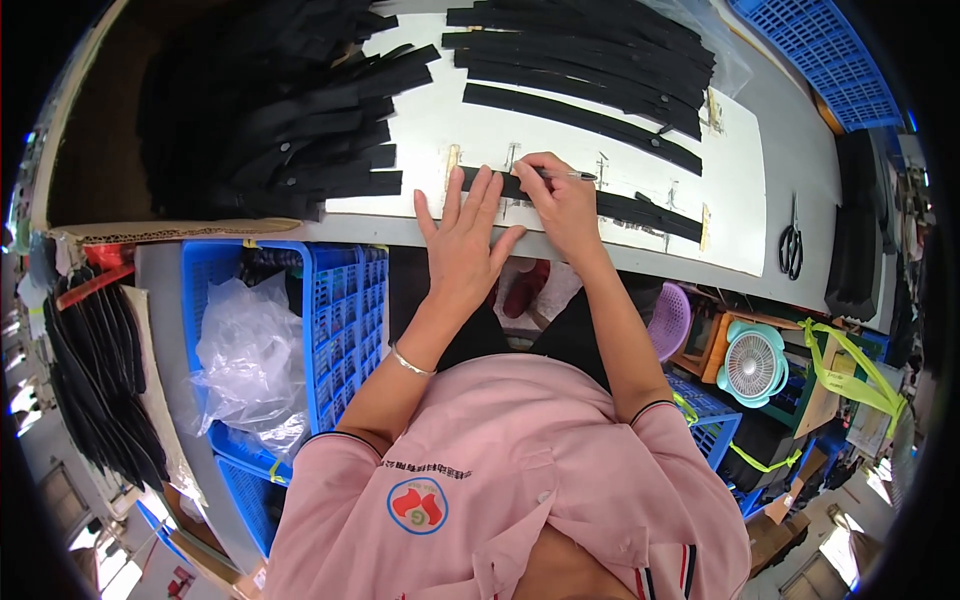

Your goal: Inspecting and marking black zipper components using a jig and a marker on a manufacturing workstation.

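A black fabric strip (650,215) lies along the near edge of a white board (738,165) marked with lines and pieces of tape. My left hand (462,238) is open and lies flat, its spread fingers pressing on the strip's left end. Just to its right, my right hand (568,215) is closed round a dark pen (581,176). The pen's tip seems to be over the strip, though my fingers partly hide it. Another single strip (590,125) lies farther back, below a stack of black strips (590,65).
A large pile of black strips (270,120) covers the left of the table. Black-handled scissors (791,245) lie at the right. Below the table's edge are a blue basket (335,335) with clear plastic bags (250,350) and a turquoise fan (754,365). Another blue basket (825,55) stands far right.
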A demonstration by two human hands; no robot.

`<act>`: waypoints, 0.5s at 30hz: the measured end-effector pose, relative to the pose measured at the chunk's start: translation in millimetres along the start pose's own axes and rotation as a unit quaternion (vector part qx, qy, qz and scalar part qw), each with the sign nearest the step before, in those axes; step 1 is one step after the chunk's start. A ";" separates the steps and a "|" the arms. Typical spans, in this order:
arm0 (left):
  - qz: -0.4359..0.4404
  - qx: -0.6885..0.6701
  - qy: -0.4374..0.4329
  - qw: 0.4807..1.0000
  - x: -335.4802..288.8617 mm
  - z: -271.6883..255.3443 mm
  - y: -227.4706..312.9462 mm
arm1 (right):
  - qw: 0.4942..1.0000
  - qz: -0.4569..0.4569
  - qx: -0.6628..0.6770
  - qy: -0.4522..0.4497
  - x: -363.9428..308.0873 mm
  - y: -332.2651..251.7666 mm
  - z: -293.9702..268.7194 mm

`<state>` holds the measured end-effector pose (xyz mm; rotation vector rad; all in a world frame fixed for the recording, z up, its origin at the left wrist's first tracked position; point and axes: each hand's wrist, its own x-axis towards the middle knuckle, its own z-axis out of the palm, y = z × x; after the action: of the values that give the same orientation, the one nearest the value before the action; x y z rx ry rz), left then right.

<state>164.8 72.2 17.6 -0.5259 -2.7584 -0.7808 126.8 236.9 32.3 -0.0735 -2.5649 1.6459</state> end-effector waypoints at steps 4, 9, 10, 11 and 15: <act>0.009 -0.002 0.006 1.000 -1.5 1.3 -1.5 | 0.999 -0.006 -0.043 -0.011 0.7 -0.4 1.2; 0.017 0.004 0.010 1.000 -0.2 1.5 -0.2 | 0.992 -0.083 -0.079 0.046 3.2 1.1 7.8; 0.015 0.006 0.008 1.000 0.1 1.1 -0.4 | 0.985 -0.126 -0.079 0.086 4.1 2.5 9.5; 0.013 0.007 0.006 1.000 0.1 0.9 -0.7 | 0.985 -0.125 -0.079 0.087 2.8 3.2 8.5; 0.008 0.012 -0.001 1.000 -1.2 1.3 -1.8 | 0.996 -0.071 -0.053 -0.004 -0.1 1.4 -1.5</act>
<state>165.0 71.1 15.4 -0.5446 -2.7580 -0.7423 127.1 238.8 31.6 0.1062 -2.5949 1.4645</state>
